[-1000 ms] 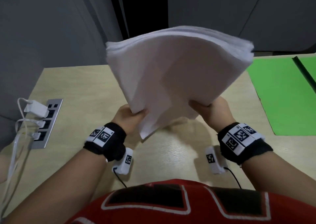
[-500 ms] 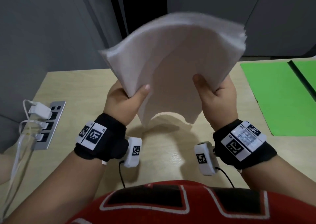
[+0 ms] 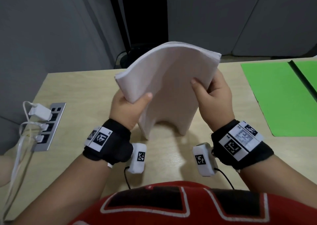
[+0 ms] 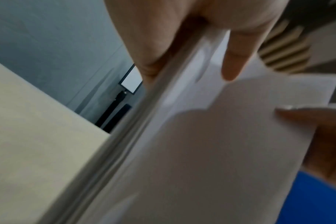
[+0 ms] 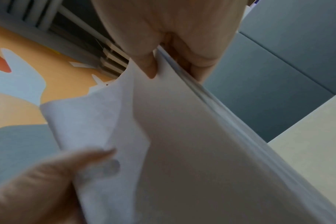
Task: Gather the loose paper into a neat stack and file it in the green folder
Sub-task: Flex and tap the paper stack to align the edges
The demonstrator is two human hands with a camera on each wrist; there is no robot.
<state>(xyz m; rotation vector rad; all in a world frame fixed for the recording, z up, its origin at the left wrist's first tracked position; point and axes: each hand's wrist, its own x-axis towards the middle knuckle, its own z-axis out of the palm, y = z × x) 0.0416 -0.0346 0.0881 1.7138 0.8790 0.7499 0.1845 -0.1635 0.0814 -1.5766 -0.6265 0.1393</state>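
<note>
Both forearms reach forward over the bench [image 3: 82, 87], wrists raised, each hand taking one side edge of the paper [image 3: 169, 80]. The left hand [image 3: 127, 110] pinches the left edge, thumb across the near face and fingers [image 4: 150, 50] curled behind; the right hand [image 3: 215, 96] pinches the right edge the same way, thumb on the near face, fingers [image 5: 199, 60] wrapped round the back. The paper is a thick white stack held roughly upright above the middle of the bench and bowed into an arch, its top leaning away from the person. Its lower corners hang close to the bench; whether they touch it cannot be told. The edges look fairly even, with slight steps at the top right corner. The folder [image 3: 274, 96] lies open and flat on the bench to the right, apart from the paper.
</note>
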